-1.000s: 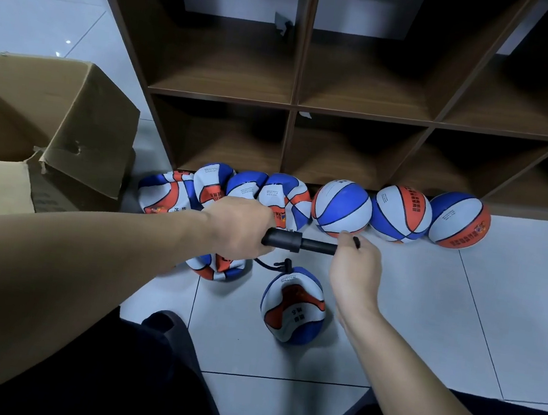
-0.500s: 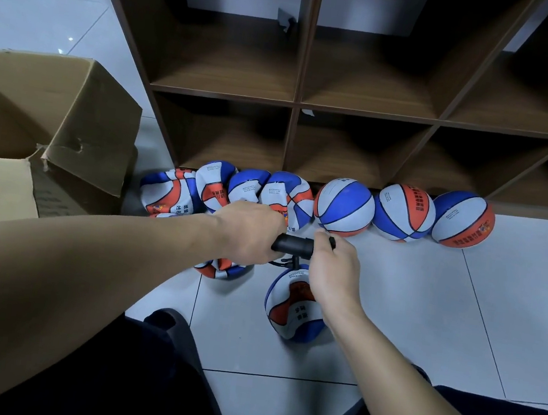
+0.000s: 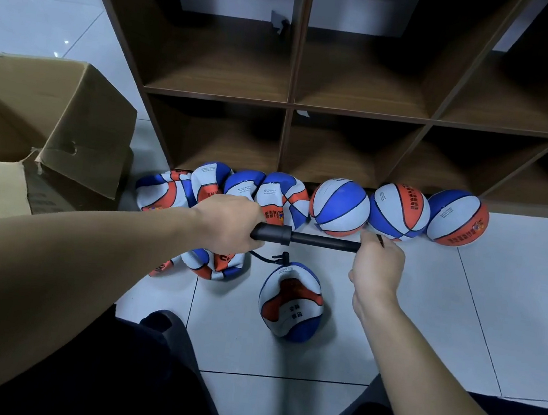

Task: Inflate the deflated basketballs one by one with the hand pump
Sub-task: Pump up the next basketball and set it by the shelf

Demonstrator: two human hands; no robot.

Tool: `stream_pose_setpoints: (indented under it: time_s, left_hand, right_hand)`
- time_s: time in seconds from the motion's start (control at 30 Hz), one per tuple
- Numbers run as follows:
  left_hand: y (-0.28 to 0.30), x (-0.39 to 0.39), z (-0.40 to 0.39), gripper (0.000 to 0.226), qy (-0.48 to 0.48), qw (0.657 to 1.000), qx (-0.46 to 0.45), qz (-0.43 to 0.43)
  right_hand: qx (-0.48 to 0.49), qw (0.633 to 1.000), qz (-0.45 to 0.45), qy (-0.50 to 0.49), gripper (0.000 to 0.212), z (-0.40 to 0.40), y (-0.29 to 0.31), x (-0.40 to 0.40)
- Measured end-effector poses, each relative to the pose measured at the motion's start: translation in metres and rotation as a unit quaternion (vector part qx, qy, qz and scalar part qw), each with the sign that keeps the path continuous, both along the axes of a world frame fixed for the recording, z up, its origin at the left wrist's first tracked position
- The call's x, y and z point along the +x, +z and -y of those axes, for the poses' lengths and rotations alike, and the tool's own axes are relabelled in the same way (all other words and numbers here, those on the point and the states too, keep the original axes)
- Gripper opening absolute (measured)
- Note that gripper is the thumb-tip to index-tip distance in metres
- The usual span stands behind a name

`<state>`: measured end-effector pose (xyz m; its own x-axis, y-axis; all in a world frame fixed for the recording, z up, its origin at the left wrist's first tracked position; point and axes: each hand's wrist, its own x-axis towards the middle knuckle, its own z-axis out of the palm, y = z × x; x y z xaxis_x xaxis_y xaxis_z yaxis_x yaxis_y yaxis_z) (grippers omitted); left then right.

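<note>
the left hand (image 3: 229, 226) clenches the hand pump (image 3: 306, 239) barrel, the right hand (image 3: 376, 264) grips its handle at 3 o'clock. the half-flat basketball (image 3: 290, 300) lies on the floor at 6 o'clock, hose attached. best keep strokes straight and the barrel steady.

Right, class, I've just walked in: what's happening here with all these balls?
A person is pumping up a basketball on the floor. The left hand grips the pump barrel; the right hand holds the handle, drawn out. Three round balls line the shelf; several flat ones wait.
</note>
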<state>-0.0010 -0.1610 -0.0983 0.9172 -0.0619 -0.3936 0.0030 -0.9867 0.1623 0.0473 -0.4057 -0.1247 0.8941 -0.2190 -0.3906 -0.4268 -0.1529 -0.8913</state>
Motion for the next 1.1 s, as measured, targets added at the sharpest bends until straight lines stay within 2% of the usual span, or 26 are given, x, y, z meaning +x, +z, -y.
stream_pose_setpoints:
  time_s: [0.2,0.33,0.47,0.83,0.97,1.1]
  left_hand:
    - [0.003,-0.001,0.006,0.019,-0.005,1.000,0.018,-0.006]
    - [0.004,-0.002,0.015,0.016,-0.009,1.000,0.015,0.001]
    - [0.001,-0.002,0.021,0.018,-0.016,1.000,0.005,0.019]
    - [0.000,0.001,0.025,0.023,-0.027,0.999,-0.013,0.022]
    - [-0.001,0.002,0.012,0.021,-0.017,1.000,-0.014,0.017]
    - [-0.003,0.003,-0.004,0.021,0.001,1.000,-0.012,-0.004]
  right_hand:
    - [-0.026,0.998,0.038,0.050,0.039,-0.022,0.000,-0.022]
    - [-0.023,0.996,0.048,0.068,0.028,-0.033,-0.003,-0.030]
    - [-0.027,0.994,0.048,0.094,0.037,-0.042,0.000,-0.034]
    - [-0.043,0.982,0.028,0.180,0.041,-0.037,0.000,-0.024]
    - [-0.048,0.991,0.025,0.126,0.041,-0.017,0.001,-0.006]
    - [0.007,1.000,0.007,0.025,0.043,0.005,0.005,0.010]
